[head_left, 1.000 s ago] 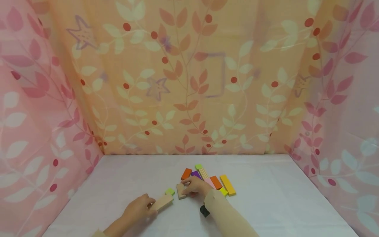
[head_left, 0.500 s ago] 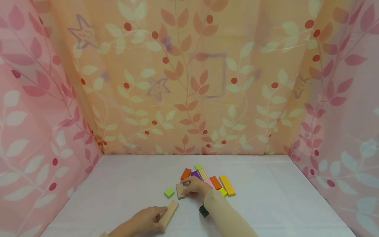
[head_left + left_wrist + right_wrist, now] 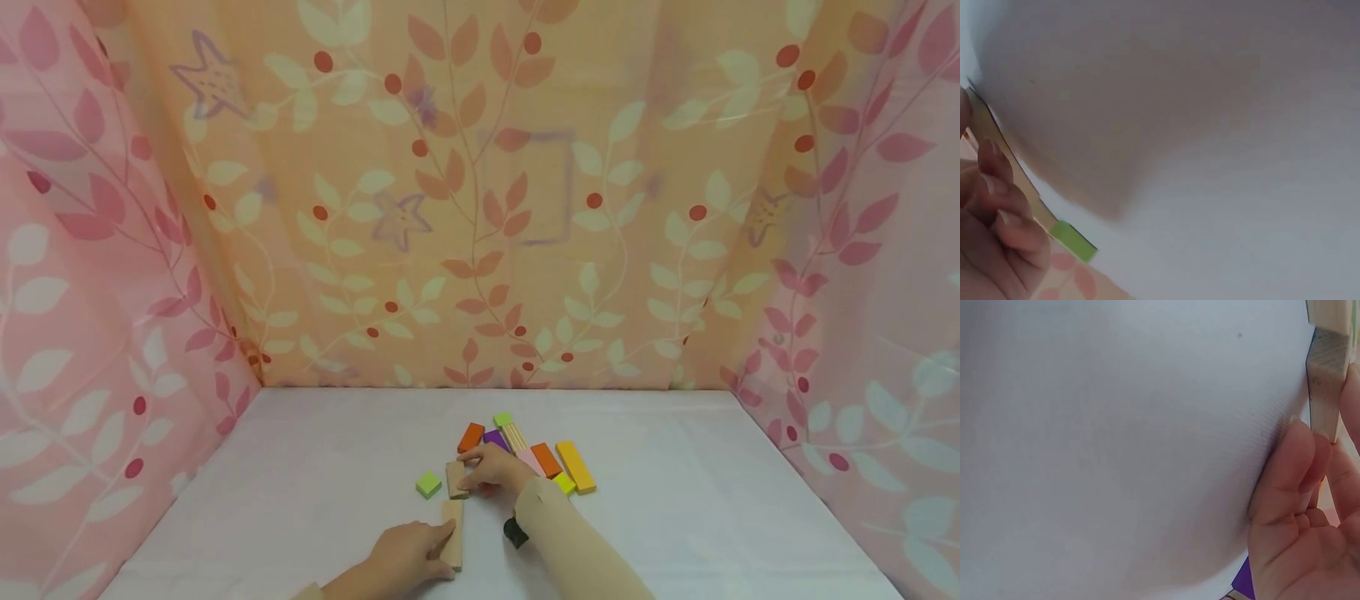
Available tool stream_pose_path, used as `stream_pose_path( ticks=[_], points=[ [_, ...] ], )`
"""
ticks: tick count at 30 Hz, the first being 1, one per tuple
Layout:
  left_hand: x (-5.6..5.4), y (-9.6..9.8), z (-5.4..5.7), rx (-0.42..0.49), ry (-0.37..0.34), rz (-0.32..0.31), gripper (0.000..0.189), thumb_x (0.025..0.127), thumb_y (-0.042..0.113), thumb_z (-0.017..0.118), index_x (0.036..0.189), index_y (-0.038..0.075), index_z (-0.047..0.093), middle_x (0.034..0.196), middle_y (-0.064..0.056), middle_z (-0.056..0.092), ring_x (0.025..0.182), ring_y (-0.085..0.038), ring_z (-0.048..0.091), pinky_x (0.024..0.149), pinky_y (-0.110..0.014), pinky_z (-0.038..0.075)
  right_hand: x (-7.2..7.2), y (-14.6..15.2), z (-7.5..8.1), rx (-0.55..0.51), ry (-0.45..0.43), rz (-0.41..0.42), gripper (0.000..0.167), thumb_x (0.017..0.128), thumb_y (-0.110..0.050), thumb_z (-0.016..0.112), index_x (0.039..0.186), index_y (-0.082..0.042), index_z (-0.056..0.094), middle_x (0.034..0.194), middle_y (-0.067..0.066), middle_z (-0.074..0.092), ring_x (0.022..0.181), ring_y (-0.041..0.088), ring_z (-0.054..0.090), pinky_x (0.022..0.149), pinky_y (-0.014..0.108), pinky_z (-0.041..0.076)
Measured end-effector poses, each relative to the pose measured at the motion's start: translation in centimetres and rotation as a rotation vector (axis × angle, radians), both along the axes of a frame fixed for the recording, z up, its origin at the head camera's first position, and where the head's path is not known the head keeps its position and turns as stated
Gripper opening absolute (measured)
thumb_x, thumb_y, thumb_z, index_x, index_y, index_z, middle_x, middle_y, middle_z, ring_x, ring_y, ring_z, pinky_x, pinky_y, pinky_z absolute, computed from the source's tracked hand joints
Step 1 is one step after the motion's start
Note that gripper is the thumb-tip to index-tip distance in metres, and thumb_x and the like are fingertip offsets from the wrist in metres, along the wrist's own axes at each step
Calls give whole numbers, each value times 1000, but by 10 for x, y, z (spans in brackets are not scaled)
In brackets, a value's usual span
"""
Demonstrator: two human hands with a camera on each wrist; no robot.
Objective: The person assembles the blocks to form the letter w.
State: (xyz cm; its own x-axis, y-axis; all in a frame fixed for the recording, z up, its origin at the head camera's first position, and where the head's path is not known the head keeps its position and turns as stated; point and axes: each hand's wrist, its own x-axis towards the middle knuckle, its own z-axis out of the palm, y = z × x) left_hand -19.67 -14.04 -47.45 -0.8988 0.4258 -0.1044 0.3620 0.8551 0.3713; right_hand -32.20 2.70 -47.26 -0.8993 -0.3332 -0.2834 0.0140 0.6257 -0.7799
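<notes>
Head view shows a long wooden block (image 3: 453, 535) lying on the white counter (image 3: 315, 475), roughly in line with a short wooden block (image 3: 454, 481) beyond it; whether their ends touch is hard to tell. The left hand (image 3: 401, 552) pinches the long one from its left side, fingers bent and only slightly parted, while the right hand (image 3: 497, 468) has its thumb and fingers closed on the short one, just left of the group of coloured blocks (image 3: 546, 461). The step in hand seems to be aligning the two plain pieces end to end; the next move likely calls for a small straightening push with the left fingers while the right steadies, then a clean release without nudging either. A green block (image 3: 428, 485) sits just left of the short piece, untouched. No brand, label or lettering can be read on the blocks; the patterned cloth (image 3: 480, 183) behind carries only leaves, stars and a faint square outline.
</notes>
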Motion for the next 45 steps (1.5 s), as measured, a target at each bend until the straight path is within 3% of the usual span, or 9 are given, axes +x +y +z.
stream_pose_path(
  ticks=[5, 19, 24, 32, 36, 41, 45],
  points=[
    [-2, 15, -3, -81, 115, 11, 62, 75, 43, 78, 121, 3, 67, 60, 15, 50, 54, -3, 41, 52, -25, 40, 2, -1, 1, -6, -10, -16, 44, 79, -11, 81, 122, -12, 69, 91, 7, 57, 57, 13, 46, 50, 21, 44],
    [0, 27, 0, -132, 183, 95, 63, 72, 49, 79, 118, 7, 70, 50, 11, 38, 52, -6, 36, 46, -26, 36, -1, -2, -2, 23, -2, 3, 46, 79, -18, 82, 123, -17, 69, 91, 5, 57, 57, 13, 43, 50, 22, 37],
    [0, 29, 1, -133, 165, 106, 62, 72, 48, 79, 117, 6, 70, 51, 11, 39, 51, -6, 35, 47, -26, 35, 0, -3, -1, 33, -12, 8, 46, 80, -18, 82, 124, -18, 69, 99, 5, 58, 59, 14, 42, 51, 22, 37],
    [3, 29, -1, -143, 180, 109, 64, 72, 49, 78, 119, 6, 69, 49, 10, 39, 49, -7, 34, 46, -26, 39, 5, -4, 2, 30, -15, 9, 46, 80, -18, 81, 125, -17, 68, 97, 6, 58, 55, 14, 40, 51, 23, 36],
    [5, 29, -1, -153, 142, 115, 67, 75, 53, 76, 122, 6, 67, 50, 10, 39, 48, -7, 32, 47, -25, 38, 5, -4, 3, 42, -9, 18, 46, 80, -19, 81, 125, -18, 68, 99, 7, 59, 64, 16, 44, 55, 25, 36],
    [6, 30, -2, -124, 93, 105, 70, 81, 55, 70, 127, 2, 62, 50, 9, 39, 47, -7, 30, 46, -25, 38, 5, -3, 6, 51, -21, 27, 48, 81, -18, 80, 127, -18, 67, 110, 7, 60, 60, 15, 43, 53, 23, 40],
    [8, 30, -2, -114, 58, 104, 70, 86, 55, 65, 130, 2, 59, 53, 8, 44, 49, -8, 36, 48, -27, 41, 3, -2, 7, 36, -38, 36, 50, 84, -21, 78, 131, -19, 64, 100, 10, 59, 54, 13, 40, 51, 22, 39]
  ],
)
